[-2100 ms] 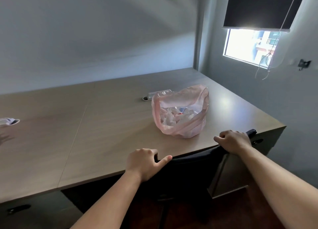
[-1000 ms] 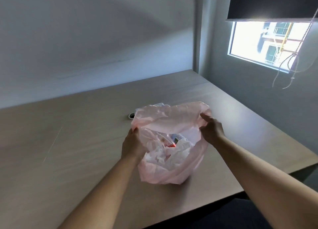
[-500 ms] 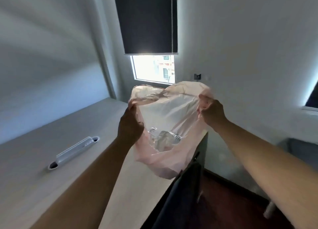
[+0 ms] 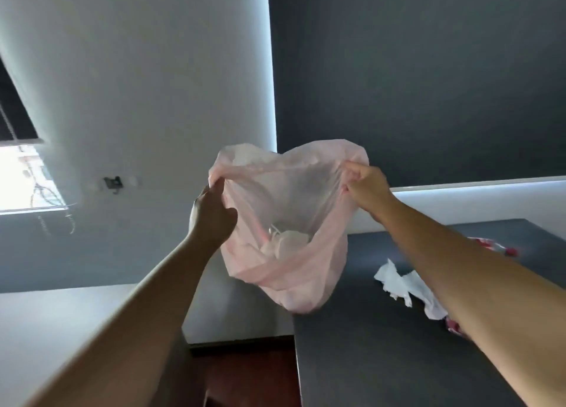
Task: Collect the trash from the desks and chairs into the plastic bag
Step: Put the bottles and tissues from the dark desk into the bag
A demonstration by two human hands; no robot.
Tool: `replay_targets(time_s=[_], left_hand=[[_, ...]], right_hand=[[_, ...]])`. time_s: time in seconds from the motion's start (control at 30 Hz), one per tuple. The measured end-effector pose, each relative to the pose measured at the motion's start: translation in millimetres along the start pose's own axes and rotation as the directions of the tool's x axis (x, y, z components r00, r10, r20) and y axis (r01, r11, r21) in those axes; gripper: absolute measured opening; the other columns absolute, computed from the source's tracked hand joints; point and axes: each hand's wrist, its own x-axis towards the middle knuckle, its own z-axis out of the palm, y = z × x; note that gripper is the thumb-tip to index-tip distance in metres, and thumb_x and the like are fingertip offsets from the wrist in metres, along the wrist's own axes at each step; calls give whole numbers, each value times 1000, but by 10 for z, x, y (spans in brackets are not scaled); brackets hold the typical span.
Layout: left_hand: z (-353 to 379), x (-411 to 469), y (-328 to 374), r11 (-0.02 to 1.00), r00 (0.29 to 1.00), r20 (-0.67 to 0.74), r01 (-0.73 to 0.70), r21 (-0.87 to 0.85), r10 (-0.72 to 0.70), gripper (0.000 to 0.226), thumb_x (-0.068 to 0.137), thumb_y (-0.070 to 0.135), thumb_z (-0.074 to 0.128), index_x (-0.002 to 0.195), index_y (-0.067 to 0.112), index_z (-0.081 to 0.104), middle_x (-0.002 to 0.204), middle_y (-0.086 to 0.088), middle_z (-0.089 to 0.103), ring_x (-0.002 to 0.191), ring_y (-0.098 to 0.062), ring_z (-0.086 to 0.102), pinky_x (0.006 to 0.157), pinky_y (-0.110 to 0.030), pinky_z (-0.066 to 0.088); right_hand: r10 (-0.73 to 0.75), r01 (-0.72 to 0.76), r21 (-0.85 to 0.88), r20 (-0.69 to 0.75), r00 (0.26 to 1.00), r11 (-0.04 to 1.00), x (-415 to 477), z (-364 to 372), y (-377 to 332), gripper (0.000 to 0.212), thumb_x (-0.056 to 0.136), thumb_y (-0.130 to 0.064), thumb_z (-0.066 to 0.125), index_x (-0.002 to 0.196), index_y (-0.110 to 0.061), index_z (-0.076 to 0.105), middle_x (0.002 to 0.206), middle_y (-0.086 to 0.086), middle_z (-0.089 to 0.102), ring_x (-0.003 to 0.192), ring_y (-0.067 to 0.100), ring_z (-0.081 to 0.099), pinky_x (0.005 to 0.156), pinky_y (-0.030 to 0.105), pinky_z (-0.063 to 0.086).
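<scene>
The left hand (image 4: 213, 215) and right hand (image 4: 366, 181) each pinch the rim of the pink plastic bag (image 4: 284, 223), which hangs in the air between them with its mouth spread. Below the right forearm a dark desk (image 4: 382, 345) carries crumpled white tissue (image 4: 398, 282) and a red-and-white wrapper (image 4: 493, 247). The bag looks thin, limp and light, likely slippery; gripping the bunched rim seems safest, since the film could tear.

A translucent pale pink plastic bag (image 4: 288, 223) holds whitish trash, while beside it white crumpled tissue (image 4: 398, 282) and a red-and-white wrapper (image 4: 493, 246) lie on the dark grey desk (image 4: 382, 345).
</scene>
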Motion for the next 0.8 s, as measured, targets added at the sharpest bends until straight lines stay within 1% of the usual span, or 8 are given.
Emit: replay_targets(time_s=[0.13,0.23,0.3,0.4,0.53,0.63,0.7,0.8], left_hand=[[657,172,459,997,996,79,-33,-71,39,69,77,-4,52,141,18,40,106,-14,57,100,-38,55,72,-29,39],[1032,277,657,996,985,167,-35,-82,49,66,79,-2,51,142,15,39,121,-16,55,105,-38,54,80,-35,45],[1234,382,740,996,977,207,-40,-74,54,62,81,-2,51,140,12,40,123,-16,55,105,-37,54,79,-34,45],[1478,543,807,996,966,244,-72,-60,85,58,82,-2,50,137,10,41,120,-16,56,103,-35,54,74,-30,40],[1764,775,737,992,956,271,-94,-80,112,55,82,-1,50,135,11,42,122,-14,56,106,-34,53,76,-29,39],[1949,960,604,992,943,315,-79,-98,106,56,85,4,51,138,14,38,127,-12,53,110,-34,53,84,-35,46],[2102,1081,467,994,925,370,-62,-88,91,60,86,8,53,143,14,32,132,-13,50,112,-34,53,89,-40,49],[2303,1140,302,997,869,488,-66,-45,80,67,88,11,55,148,15,24,142,-13,43,119,-34,50,93,-38,46]], right_hand=[[77,-80,-93,-33,996,992,284,-489,455,55,88,0,44,137,-24,49,138,9,49,117,30,53,88,30,47],[123,-129,-156,-48,991,979,384,-671,769,55,88,-1,47,139,-22,46,141,9,47,121,30,51,97,31,44],[151,-160,-168,-67,986,973,465,-719,950,56,87,0,47,139,-21,45,142,9,47,122,30,50,102,33,43],[197,-211,-179,-94,976,961,579,-698,1173,56,88,0,48,140,-21,45,140,11,49,121,30,52,99,32,43],[227,-247,-216,-115,967,945,768,-556,1415,56,90,0,44,142,-22,42,141,12,49,124,31,51,100,30,41],[239,-268,-232,-148,960,935,956,-472,1504,57,91,0,36,143,-25,40,145,12,44,127,30,48,101,26,39],[245,-282,-266,-164,956,922,1079,-397,1563,58,92,0,32,144,-24,38,147,12,41,130,30,45,103,26,37],[287,-319,-346,-143,947,882,1145,-238,1735,60,91,1,29,145,-23,36,151,11,36,134,31,40,108,29,33]])
